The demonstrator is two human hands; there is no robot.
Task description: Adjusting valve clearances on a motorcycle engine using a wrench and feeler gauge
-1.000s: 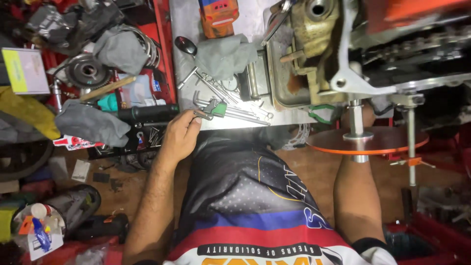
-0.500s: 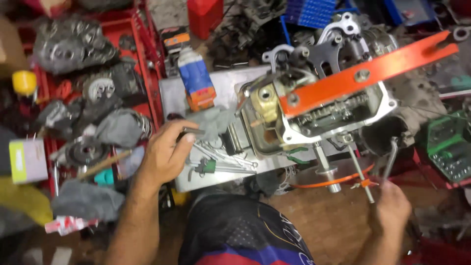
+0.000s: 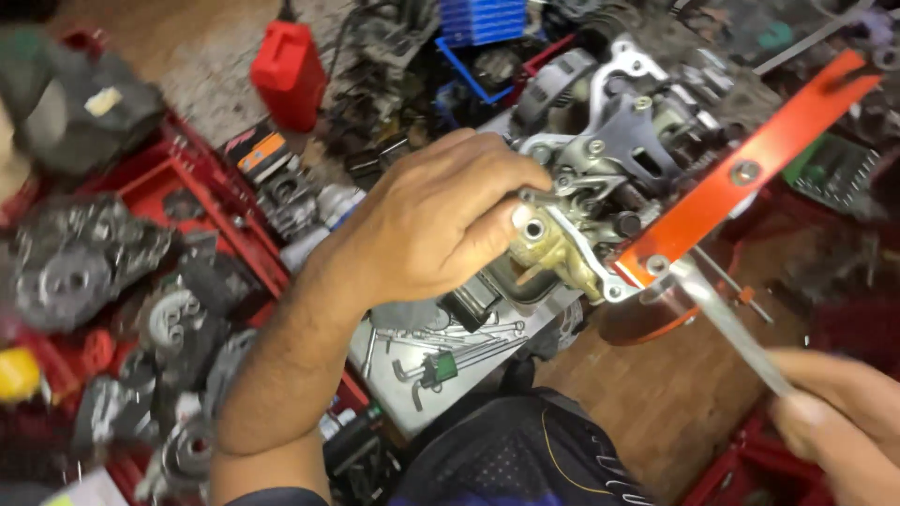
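Kneeling low over the work, the person has dark patterned shorts point(image 3: 525, 459) at the bottom of the view. Their right hand point(image 3: 839, 422), blurred at the lower right corner, is closed round the end of a long silvery rod point(image 3: 727, 323) that slants up toward the engine. Just beyond the knees a set of hex keys on a green holder point(image 3: 436, 367) lies on a pale metal tray point(image 3: 375, 361). Above that, the left hand point(image 3: 436, 220) curls over the near side of the engine cylinder head point(image 3: 600, 187), fingers bent and gripping its edge, thumb pressed by a brass-coloured fitting point(image 3: 553, 253). An orange steel bar point(image 3: 750, 169) runs diagonally across the head, bolted at two spots. To the left, grimy engine covers and gears point(image 3: 84, 267) fill red trays point(image 3: 216, 201). Farther back stand a red fuel can point(image 3: 289, 73) and a blue crate point(image 3: 483, 19).
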